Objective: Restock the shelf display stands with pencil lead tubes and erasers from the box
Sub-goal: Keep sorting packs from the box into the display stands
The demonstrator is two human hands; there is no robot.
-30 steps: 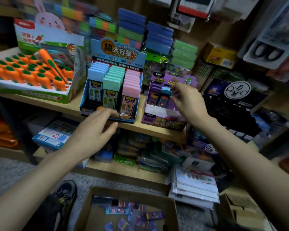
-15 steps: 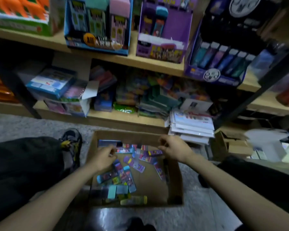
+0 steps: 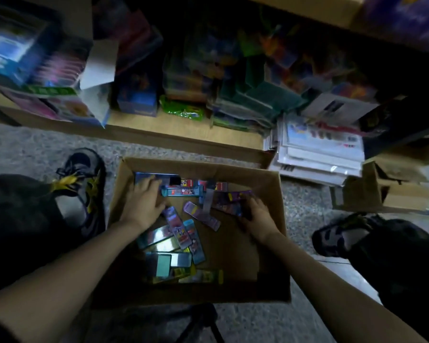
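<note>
Our left hand rests flat-fingered on blue packet, far left in floor-standing cardboard box; right hand grips purple packet. Labels too blurred to read. Display stands, visible half-second ago, now out of view.

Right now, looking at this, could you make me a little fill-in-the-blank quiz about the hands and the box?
The cardboard box stands on the ____.
The left hand and right hand are both ____ the box.
The right hand grips a ____ packet.
Missing words: floor, inside, purple.
</note>
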